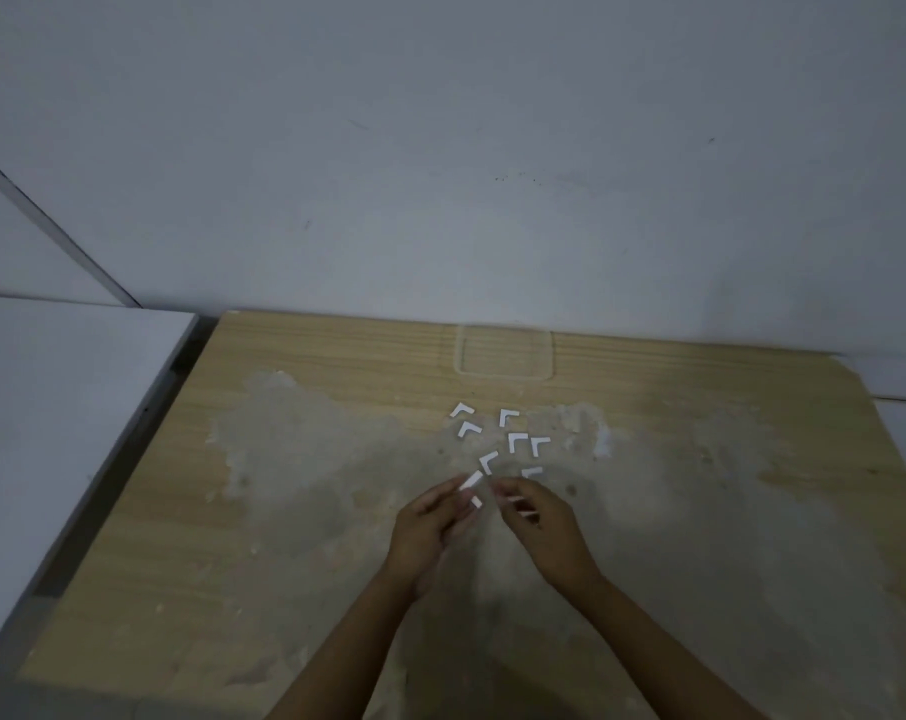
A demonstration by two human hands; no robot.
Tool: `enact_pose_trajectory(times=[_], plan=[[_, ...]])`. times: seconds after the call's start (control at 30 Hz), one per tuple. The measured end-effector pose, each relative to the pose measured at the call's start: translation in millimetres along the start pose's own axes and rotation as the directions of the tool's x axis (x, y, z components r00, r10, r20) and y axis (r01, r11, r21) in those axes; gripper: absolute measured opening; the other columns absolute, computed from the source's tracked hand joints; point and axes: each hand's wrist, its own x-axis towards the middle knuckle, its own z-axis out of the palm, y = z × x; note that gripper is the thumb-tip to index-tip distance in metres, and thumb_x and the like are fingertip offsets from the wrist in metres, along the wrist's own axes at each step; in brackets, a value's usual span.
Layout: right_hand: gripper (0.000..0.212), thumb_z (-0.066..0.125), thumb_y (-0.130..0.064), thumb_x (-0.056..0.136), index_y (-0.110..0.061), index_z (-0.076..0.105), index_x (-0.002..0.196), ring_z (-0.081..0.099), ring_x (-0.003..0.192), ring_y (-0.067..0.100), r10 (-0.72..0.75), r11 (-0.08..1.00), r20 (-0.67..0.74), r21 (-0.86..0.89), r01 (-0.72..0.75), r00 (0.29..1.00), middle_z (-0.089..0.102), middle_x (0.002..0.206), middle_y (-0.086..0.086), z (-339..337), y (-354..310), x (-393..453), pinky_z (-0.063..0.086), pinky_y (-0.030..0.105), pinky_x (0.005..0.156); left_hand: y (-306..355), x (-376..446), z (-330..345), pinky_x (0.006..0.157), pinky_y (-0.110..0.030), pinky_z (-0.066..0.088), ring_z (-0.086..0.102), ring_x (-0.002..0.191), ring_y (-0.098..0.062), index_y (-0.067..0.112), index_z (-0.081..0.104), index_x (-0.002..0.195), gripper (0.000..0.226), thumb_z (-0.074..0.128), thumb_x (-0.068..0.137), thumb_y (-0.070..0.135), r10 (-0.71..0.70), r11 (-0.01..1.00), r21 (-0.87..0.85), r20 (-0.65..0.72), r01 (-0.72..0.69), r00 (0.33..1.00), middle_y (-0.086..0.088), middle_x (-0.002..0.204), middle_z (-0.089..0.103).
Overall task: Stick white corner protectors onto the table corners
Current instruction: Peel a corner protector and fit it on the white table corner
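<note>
Several white corner protectors [513, 440] lie loose mid-table [305, 459], and the left hand [430, 522] pinches one protector [473, 481]. The right hand [539, 522] is closed on something thin and white, perhaps its backing. They seem light, stiff and small, so hold by the edges.

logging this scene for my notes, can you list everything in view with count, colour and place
loose corner protectors: about seven, white, L-shaped, scattered mid-table beyond the hands
held corner protector: one, white, in the left hand's fingertips
table: one, light wood grain with a worn grey patch, against the wall
recessed panel: one, wood-coloured, at the table's far edge
white surface: one, left of the table
wall: grey-white, behind the table
left hand: one, gripping the protector
right hand: one, fingers pinching something small and white; unclear what
</note>
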Motion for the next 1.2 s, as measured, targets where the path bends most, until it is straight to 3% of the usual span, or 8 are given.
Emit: enact_pose_trajectory(times=[0.1, 0.23, 0.37, 0.63, 0.9, 1.2], plan=[[0.022, 0.059, -0.019, 0.094, -0.023, 0.068, 0.114, 0.063, 0.093, -0.007, -0.03, 0.996, -0.047, 0.081, 0.034, 0.998, 0.069, 0.107, -0.015, -2.3, -23.3, -7.9, 0.047, 0.007, 0.075, 4.2, -14.2, 7.0, 0.075, -0.023, 0.057, 0.069, 0.1, -0.024, 0.003, 0.066, 0.114, 0.028, 0.061, 0.087, 0.002, 0.017, 0.995, -0.099, 0.018, -0.015, 1.0, -0.015, 0.109, 0.071], [0.021, 0.064, -0.016, 0.091, -0.022, 0.071, 0.109, 0.066, 0.089, -0.003, -0.053, 0.979, -0.185, 0.183, 0.087, 0.981, 0.072, 0.101, -0.012, -4.2, -42.2, -19.6, 0.049, 0.009, 0.074, 6.4, -28.7, 8.2, 0.082, -0.027, 0.057, 0.069, 0.097, -0.025, -0.001, 0.064, 0.116, 0.029, 0.06, 0.087, -0.001, 0.064, 0.991, -0.123, 0.037, -0.059, 0.997, -0.019, 0.106, 0.07], [0.014, 0.069, -0.012, 0.087, -0.016, 0.076, 0.099, 0.068, 0.083, -0.002, -0.086, 0.978, -0.213, 0.167, 0.123, 0.973, 0.074, 0.091, -0.01, -7.7, -57.5, -25.0, 0.049, 0.008, 0.073, 13.8, -42.1, 10.3, 0.083, -0.027, 0.057, 0.069, 0.098, -0.025, 0.001, 0.066, 0.112, 0.026, 0.06, 0.087, 0.0, 0.118, 0.986, -0.13, 0.067, -0.108, 0.991, -0.017, 0.105, 0.071], [0.02, 0.075, -0.007, 0.08, -0.011, 0.076, 0.1, 0.069, 0.08, -0.005, -0.092, 0.968, -0.318, 0.195, 0.16, 0.944, 0.074, 0.087, -0.006, -2.4, -71.5, -37.1, 0.05, 0.007, 0.073, 20.1, -62.3, 16.4, 0.087, -0.026, 0.056, 0.067, 0.107, -0.021, 0.004, 0.066, 0.114, 0.026, 0.058, 0.089, 0.003, 0.149, 0.98, -0.153, 0.144, -0.127, 0.978, -0.01, 0.113, 0.07], [0.012, 0.076, -0.007, 0.079, -0.009, 0.078, 0.09, 0.07, 0.075, -0.002, -0.154, 0.963, -0.36, 0.152, 0.22, 0.92, 0.075, 0.08, -0.006, 0.7, -84.2, -45.0, 0.051, 0.009, 0.071, 23.0, -66.7, 10.5, 0.082, -0.025, 0.057, 0.067, 0.105, -0.022, 0.001, 0.066, 0.113, 0.026, 0.057, 0.089, 0.001, 0.177, 0.973, -0.173, 0.132, -0.153, 0.975, -0.01, 0.11, 0.071], [0.009, 0.077, -0.006, 0.077, -0.014, 0.078, 0.08, 0.072, 0.072, 0.005, -0.103, 0.964, -0.345, 0.198, 0.179, 0.933, 0.075, 0.074, -0.004, 1.2, -85.4, -44.1, 0.055, 0.016, 0.071, 20.9, -68.2, 7.1, 0.082, -0.025, 0.056, 0.066, 0.106, -0.025, 0.0, 0.065, 0.115, 0.028, 0.057, 0.089, 0.002, 0.192, 0.975, -0.137, 0.126, -0.175, 0.973, -0.013, 0.115, 0.069]])
